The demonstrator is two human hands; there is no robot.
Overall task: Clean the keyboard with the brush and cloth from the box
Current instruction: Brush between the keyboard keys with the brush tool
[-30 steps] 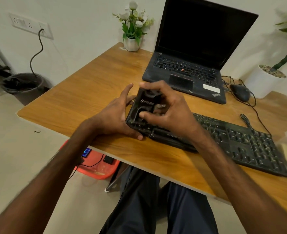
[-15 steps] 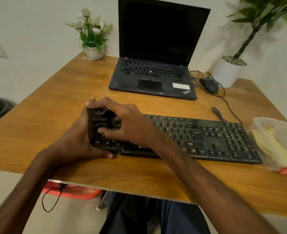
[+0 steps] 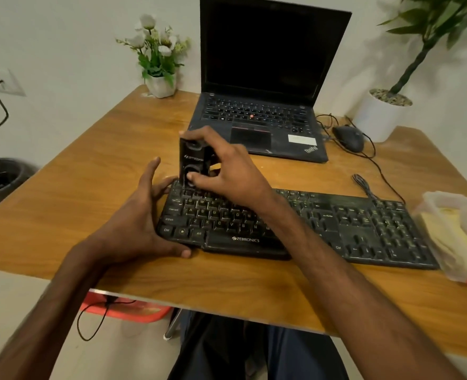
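A black Zebronics keyboard (image 3: pixel 336 223) lies across the wooden desk (image 3: pixel 84 193). My right hand (image 3: pixel 235 174) grips a black oblong cleaning tool (image 3: pixel 195 160) with round recesses, held upright over the keyboard's top left keys. Any bristles are hidden. My left hand (image 3: pixel 133 223) holds the keyboard's left end, thumb on the front edge and fingers spread along the far left corner. At the desk's right edge stands a clear plastic box (image 3: pixel 446 200) with a yellow cloth (image 3: pixel 443 229) inside.
An open black laptop (image 3: pixel 257 116) sits behind the keyboard. To its right are a wired mouse (image 3: pixel 348 138) and a white plant pot (image 3: pixel 377 116). A small flower pot (image 3: pixel 159 85) stands at the back left. The keyboard's cable (image 3: pixel 364 185) trails at the back right.
My right hand has lifted the black tool off the keyboard's left end and stood it upright. My left fingers have come away from the tool. The view has swung back.
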